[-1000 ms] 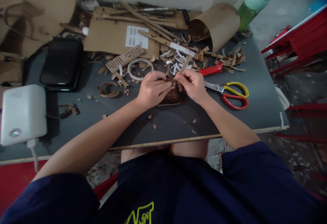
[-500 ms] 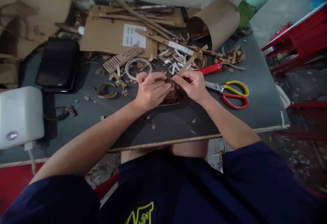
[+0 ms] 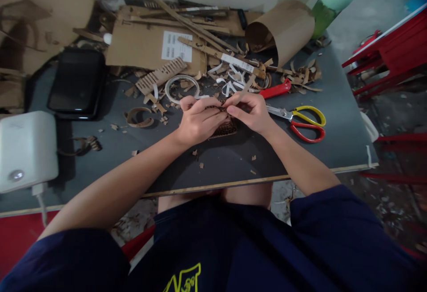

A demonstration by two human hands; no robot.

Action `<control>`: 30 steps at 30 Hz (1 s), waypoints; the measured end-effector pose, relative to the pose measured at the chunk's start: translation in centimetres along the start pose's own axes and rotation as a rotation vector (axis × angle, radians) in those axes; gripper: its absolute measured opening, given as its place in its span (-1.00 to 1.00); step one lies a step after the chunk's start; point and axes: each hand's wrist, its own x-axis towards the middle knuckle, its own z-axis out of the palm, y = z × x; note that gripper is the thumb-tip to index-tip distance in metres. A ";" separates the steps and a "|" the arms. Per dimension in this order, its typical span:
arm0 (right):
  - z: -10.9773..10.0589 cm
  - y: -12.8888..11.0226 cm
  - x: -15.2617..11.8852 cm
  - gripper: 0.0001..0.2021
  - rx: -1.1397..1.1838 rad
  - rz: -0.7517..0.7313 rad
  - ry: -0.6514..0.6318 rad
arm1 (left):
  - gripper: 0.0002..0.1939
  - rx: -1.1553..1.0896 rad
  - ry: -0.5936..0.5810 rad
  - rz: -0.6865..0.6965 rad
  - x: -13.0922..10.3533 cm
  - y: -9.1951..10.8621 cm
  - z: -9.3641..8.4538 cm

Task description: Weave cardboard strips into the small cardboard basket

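Observation:
A small brown corrugated cardboard piece (image 3: 225, 129) is held between both hands, just above the dark table. My left hand (image 3: 199, 121) is closed round its left and upper part, hiding much of it. At its upper right corner, my right hand (image 3: 248, 112) pinches a thin cardboard strip (image 3: 246, 88), whose free end sticks up past the fingers. Scissors (image 3: 305, 123) with one yellow and one red handle lie right of my right hand, and a red-handled tool (image 3: 276, 89) lies just beyond it.
On the table (image 3: 173, 174), a tape ring (image 3: 182, 89), cardboard scraps and white strips lie beyond the hands. Further back are a cardboard sheet (image 3: 133, 45) and a rolled cardboard tube (image 3: 292, 30). A black box (image 3: 76, 83) and a white device (image 3: 28, 150) stand left.
My right fingers have shifted slightly at the cardboard piece's corner. The strip's free end now points more steeply upward. My left hand keeps its hold.

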 end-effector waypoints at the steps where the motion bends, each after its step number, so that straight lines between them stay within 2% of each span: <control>1: -0.1 0.0 0.0 -0.67 -0.009 0.003 -0.002 | -0.94 -0.015 -0.005 -0.003 -0.2 0.0 0.0; 7: -0.1 0.4 0.2 -0.48 0.022 0.198 -0.005 | -0.93 -0.161 -0.170 -0.175 -1.3 -0.1 0.1; 12: 0.2 0.4 0.4 -0.44 0.152 0.262 -0.043 | -0.92 -0.028 -0.213 -0.079 -1.3 0.1 0.0; 17: 0.2 0.3 0.3 -0.52 0.236 0.244 -0.102 | -0.83 -0.016 -0.279 -0.111 -1.3 0.1 -0.3; 20: 0.0 0.2 0.3 -0.56 0.236 0.199 -0.148 | -0.89 -0.004 -0.249 -0.062 -1.3 0.2 -0.4; 24: -0.3 0.3 0.5 -0.54 0.179 0.206 -0.147 | -0.97 -0.060 -0.211 -0.062 -0.7 0.5 -0.6; 27: -0.4 0.4 0.6 -0.48 0.152 0.237 -0.206 | -0.91 -0.130 -0.167 0.001 0.3 0.7 -0.8; 30: -0.5 0.2 0.6 -0.46 0.126 0.239 -0.262 | -0.85 -0.175 -0.172 0.096 0.9 0.8 -1.0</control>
